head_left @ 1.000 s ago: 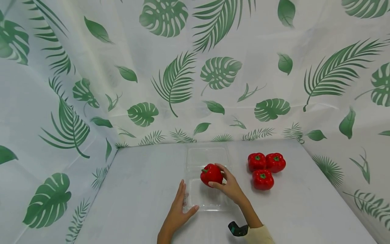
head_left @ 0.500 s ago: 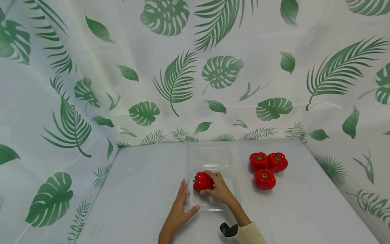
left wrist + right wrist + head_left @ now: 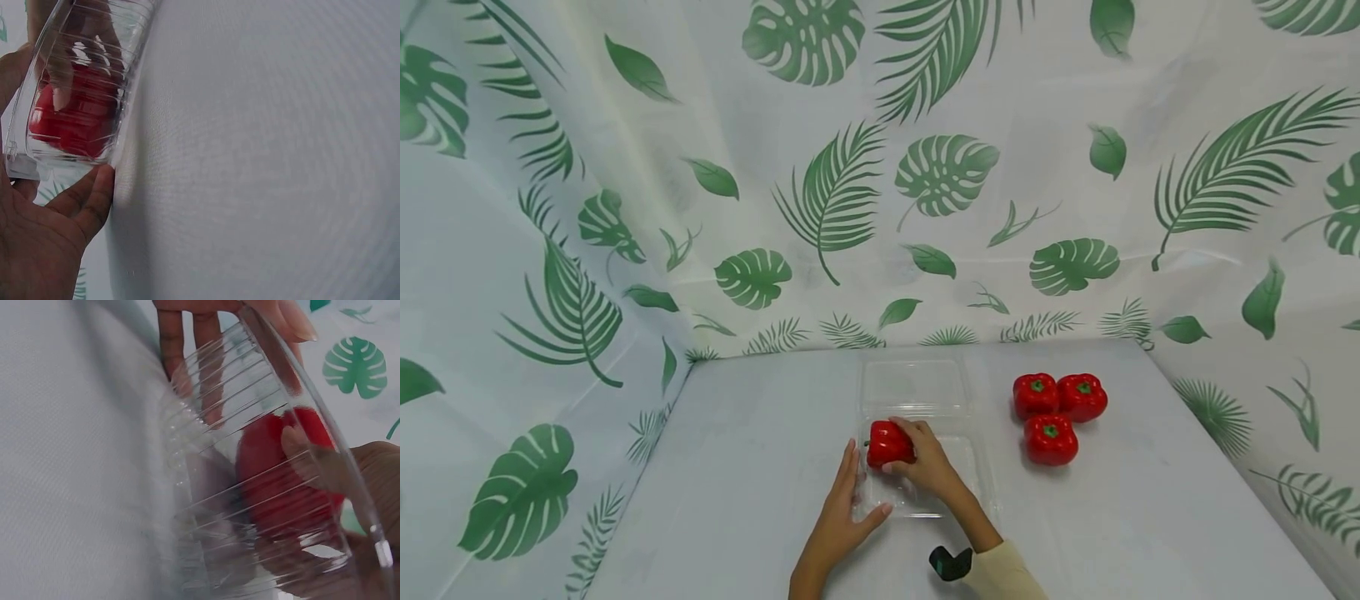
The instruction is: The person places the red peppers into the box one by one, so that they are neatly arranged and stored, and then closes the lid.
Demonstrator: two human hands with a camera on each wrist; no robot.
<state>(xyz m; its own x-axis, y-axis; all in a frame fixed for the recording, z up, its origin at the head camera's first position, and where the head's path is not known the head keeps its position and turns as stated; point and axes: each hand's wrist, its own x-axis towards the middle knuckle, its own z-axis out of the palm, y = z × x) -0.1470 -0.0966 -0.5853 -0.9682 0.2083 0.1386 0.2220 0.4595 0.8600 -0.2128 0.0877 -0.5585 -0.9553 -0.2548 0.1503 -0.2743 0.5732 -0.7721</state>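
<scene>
Inside the base of a clear plastic hinged container point(image 3: 966, 467), my right hand point(image 3: 928, 461) grips a red bell pepper point(image 3: 887, 444) from its right side. The pepper lies on its side at the base's left end, green stem pointing left. Through the ribbed wall in the left wrist view, the red pepper point(image 3: 78, 115) sits low in the tray. My left hand point(image 3: 837, 517) rests against the container's left side, fingers straight and thumb spread by the near corner. From the right wrist, the right thumb point(image 3: 306, 459) shows pressed on the pepper behind the clear wall.
Three more red bell peppers point(image 3: 1051, 439) stand grouped on the white table point(image 3: 737, 467), right of the container. The open lid point(image 3: 913, 385) lies flat behind the base. A black device point(image 3: 951, 564) is at the right wrist. Leaf-printed sheeting point(image 3: 850, 292) encloses the back and sides.
My right hand has carried the bell pepper left and down, from above the container's middle into its left end. The left hand has stayed at the container's side.
</scene>
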